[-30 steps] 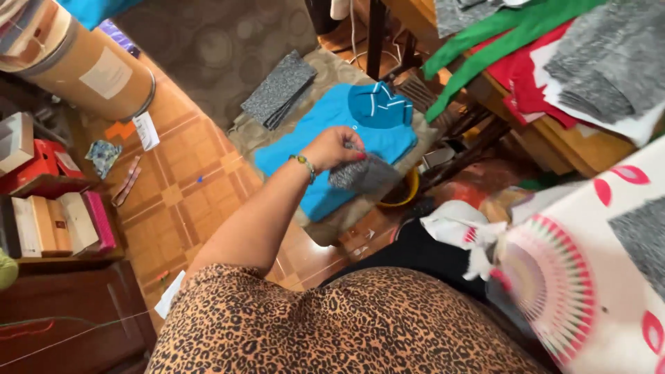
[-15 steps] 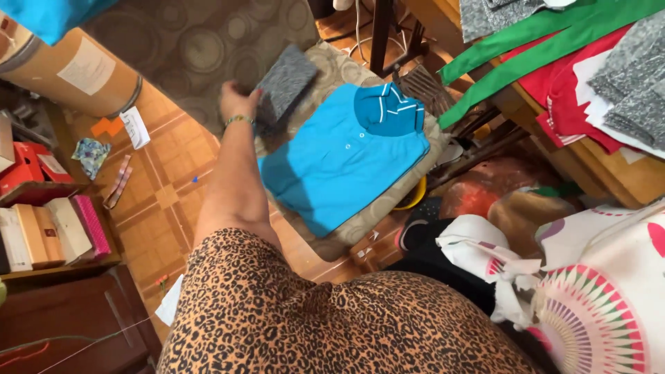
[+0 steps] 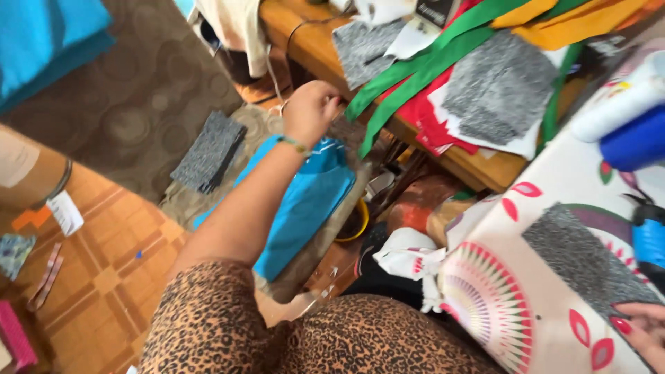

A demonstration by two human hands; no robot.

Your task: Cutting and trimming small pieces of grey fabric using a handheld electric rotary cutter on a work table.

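the right hand (image 3: pixel 641 331) is lying open on the patterned white cloth (image 3: pixel 526 277) beside a speckled grey fabric patch (image 3: pixel 589 260), perhaps steadying it. farther off, the left hand (image 3: pixel 309 111), fingers curled closed around nothing visible, is hovering over the folded bright blue shirt (image 3: pixel 305 201).

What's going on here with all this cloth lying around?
A person in leopard-print clothes is sorting fabric. Their left hand is raised, fingers closed, above a blue shirt on the floor; whether it grips anything is hard to tell. A grey piece lies on the carpet beside the shirt. The right hand rests on a patterned cloth by a grey patch. Green strips trail over the wooden table.
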